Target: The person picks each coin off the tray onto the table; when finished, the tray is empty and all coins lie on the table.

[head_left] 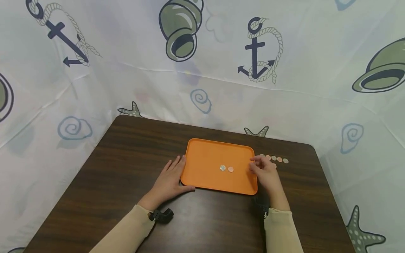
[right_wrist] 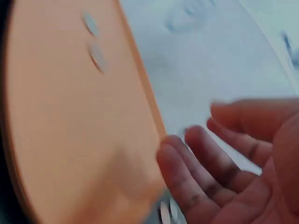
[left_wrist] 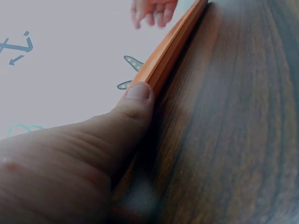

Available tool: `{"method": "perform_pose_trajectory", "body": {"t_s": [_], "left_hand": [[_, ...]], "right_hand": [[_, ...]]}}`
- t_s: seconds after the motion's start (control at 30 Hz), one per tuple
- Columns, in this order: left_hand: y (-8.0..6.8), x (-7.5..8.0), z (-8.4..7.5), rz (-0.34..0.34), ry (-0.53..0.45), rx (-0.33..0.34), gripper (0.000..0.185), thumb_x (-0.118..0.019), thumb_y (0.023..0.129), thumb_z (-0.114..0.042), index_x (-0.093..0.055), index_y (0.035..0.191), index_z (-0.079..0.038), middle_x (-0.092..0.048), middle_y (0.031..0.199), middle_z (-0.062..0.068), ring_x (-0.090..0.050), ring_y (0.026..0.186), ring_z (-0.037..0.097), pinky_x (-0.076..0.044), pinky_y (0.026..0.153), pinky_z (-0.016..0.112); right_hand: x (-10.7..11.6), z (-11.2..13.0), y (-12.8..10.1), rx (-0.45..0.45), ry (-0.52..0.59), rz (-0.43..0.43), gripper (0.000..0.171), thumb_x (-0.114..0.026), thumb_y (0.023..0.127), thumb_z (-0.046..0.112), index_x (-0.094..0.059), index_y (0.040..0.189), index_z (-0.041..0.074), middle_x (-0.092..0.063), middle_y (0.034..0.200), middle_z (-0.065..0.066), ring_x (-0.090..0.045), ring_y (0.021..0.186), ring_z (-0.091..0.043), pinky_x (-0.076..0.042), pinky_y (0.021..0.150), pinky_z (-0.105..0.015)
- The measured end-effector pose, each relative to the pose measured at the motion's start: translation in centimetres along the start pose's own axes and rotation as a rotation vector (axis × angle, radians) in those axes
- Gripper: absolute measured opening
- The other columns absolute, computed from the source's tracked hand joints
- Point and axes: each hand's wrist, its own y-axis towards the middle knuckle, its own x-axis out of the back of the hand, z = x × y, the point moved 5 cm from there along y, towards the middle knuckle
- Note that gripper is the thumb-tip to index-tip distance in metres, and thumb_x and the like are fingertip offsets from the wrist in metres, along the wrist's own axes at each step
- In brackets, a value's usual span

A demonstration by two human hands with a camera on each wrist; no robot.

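An orange tray [head_left: 202,154] lies on the dark wooden table. Two coins sit side by side near its middle, a silver coin [head_left: 223,168] on the left and a copper-coloured coin [head_left: 231,169] on the right. My left hand [head_left: 169,181] rests spread at the tray's left end, fingers along the side. In the left wrist view its thumb [left_wrist: 135,100] touches the tray's outer wall. Over the right rim hovers my right hand [head_left: 267,174], thumb and fingers apart and loosely bent. Nothing shows between those fingers in the right wrist view.
Right of the tray, a row of several coins [head_left: 280,159] lies on the table [head_left: 126,154], partly behind my right hand, with another coin [head_left: 274,166] just below it. A cloth [head_left: 142,84] printed with anchors and shells hangs behind the table and down its sides.
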Motion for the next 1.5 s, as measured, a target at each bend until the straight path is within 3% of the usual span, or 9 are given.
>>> {"method": "perform_pose_trajectory", "body": {"t_s": [0.13,0.2,0.37,0.53,0.77,1.0,1.23,1.37,1.5], "left_hand": [[0.0,0.0,0.0,0.0,0.001,-0.006,0.134,-0.073,0.085,-0.084,-0.011,0.176,-0.007,-0.019,0.183,0.01,-0.017,0.172,0.028,-0.009,0.14,0.057],[-0.1,0.0,0.0,0.001,0.003,-0.007,0.134,-0.072,0.085,-0.084,-0.012,0.176,-0.007,-0.019,0.183,0.011,-0.017,0.172,0.029,-0.01,0.14,0.058],[0.0,0.1,0.1,-0.001,0.004,0.004,0.134,-0.072,0.085,-0.085,-0.012,0.176,-0.008,-0.019,0.183,0.009,-0.017,0.172,0.028,-0.009,0.14,0.057],[0.1,-0.1,0.1,0.0,0.009,-0.005,0.134,-0.068,0.084,-0.089,-0.012,0.176,-0.008,-0.02,0.183,0.01,-0.018,0.172,0.028,-0.01,0.14,0.057],[0.1,0.3,0.1,-0.015,0.012,-0.004,0.134,-0.072,0.085,-0.085,-0.012,0.176,-0.008,-0.019,0.183,0.009,-0.019,0.171,0.028,-0.01,0.14,0.057],[0.1,0.3,-0.1,0.001,0.005,-0.002,0.134,-0.072,0.085,-0.085,-0.012,0.176,-0.007,-0.019,0.183,0.01,-0.018,0.171,0.028,-0.01,0.14,0.057],[0.0,0.1,0.0,0.006,0.006,0.0,0.134,-0.069,0.085,-0.087,-0.01,0.176,-0.009,-0.018,0.184,0.009,-0.016,0.172,0.027,-0.008,0.14,0.057],[0.1,0.0,0.1,0.005,0.014,0.002,0.135,-0.068,0.084,-0.089,-0.01,0.176,-0.008,-0.017,0.184,0.008,-0.016,0.172,0.027,-0.009,0.14,0.057],[0.1,0.1,-0.1,-0.003,0.013,-0.008,0.134,-0.07,0.084,-0.087,-0.012,0.176,-0.007,-0.019,0.183,0.009,-0.017,0.172,0.028,-0.01,0.14,0.057]], "right_hand": [[-3.7,2.8,0.7,0.17,-0.299,0.152,0.035,-0.08,0.101,0.014,-0.071,0.135,0.01,-0.072,0.123,-0.012,-0.071,0.115,-0.03,-0.063,0.102,-0.049],[-5.4,4.1,1.2,0.23,-0.422,0.236,0.036,-0.082,0.099,0.014,-0.073,0.134,0.012,-0.071,0.126,-0.01,-0.068,0.119,-0.031,-0.06,0.107,-0.054],[-8.6,6.4,2.6,0.361,-0.688,0.349,0.031,-0.087,0.094,0.019,-0.079,0.124,0.015,-0.068,0.108,-0.004,-0.061,0.092,-0.021,-0.058,0.088,-0.043],[-9.7,6.6,3.6,0.367,-0.799,0.334,0.02,-0.088,0.093,0.017,-0.081,0.111,0.017,-0.065,0.096,0.0,-0.056,0.081,-0.016,-0.055,0.078,-0.037],[-10.2,6.9,4.8,0.298,-0.79,0.326,0.01,-0.086,0.094,0.012,-0.078,0.1,0.016,-0.067,0.093,0.0,-0.059,0.084,-0.019,-0.057,0.083,-0.041],[-10.5,6.7,4.5,0.221,-0.768,0.31,0.02,-0.085,0.095,0.008,-0.067,0.09,0.015,-0.065,0.086,0.0,-0.057,0.079,-0.021,-0.051,0.074,-0.035],[-9.7,5.1,4.6,0.06,-0.558,0.167,0.021,-0.08,0.101,0.019,-0.062,0.091,0.015,-0.063,0.08,-0.004,-0.057,0.072,-0.024,-0.044,0.065,-0.034],[-8.7,4.3,4.6,0.03,-0.433,0.173,0.014,-0.075,0.105,0.022,-0.071,0.094,0.015,-0.069,0.078,-0.005,-0.062,0.07,-0.022,-0.048,0.065,-0.032],[-7.2,3.6,3.9,0.001,-0.262,0.16,0.016,-0.068,0.11,0.023,-0.08,0.104,0.014,-0.078,0.097,-0.006,-0.069,0.084,-0.023,-0.056,0.074,-0.033]]}}
